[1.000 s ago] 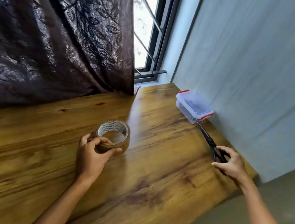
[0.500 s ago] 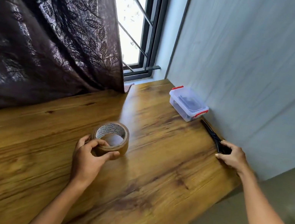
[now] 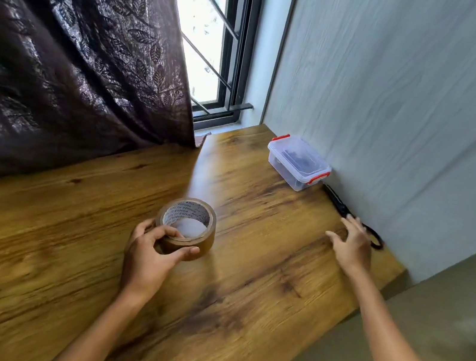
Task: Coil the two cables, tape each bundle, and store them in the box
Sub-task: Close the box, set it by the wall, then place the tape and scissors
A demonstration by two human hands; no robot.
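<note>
Gripping the brown packing-tape roll [image 3: 205, 245] on the table [image 3: 31, 240], L hand [image 3: 146, 259] curls round its rim; core print unreadable. R hand [image 3: 352, 250], fingers spread, empty by black scissors [image 3: 338, 203]. Clear red-latched box [image 3: 297, 165], lid on, at far corner.

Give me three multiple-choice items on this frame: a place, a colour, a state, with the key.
1. Where do the scissors lie?
A. On the table beside the wall, next to the box
B. Inside the box
C. On top of the box

2. What colour are the box's clips?
A. Blue
B. Green
C. Red

3. What is the left hand doing?
A. Lying flat on the table
B. Gripping the tape roll
C. Holding the scissors

1 A: they run along the wall from the box.
2 C: both clips are red.
3 B: its fingers curl round the tape roll.
</note>
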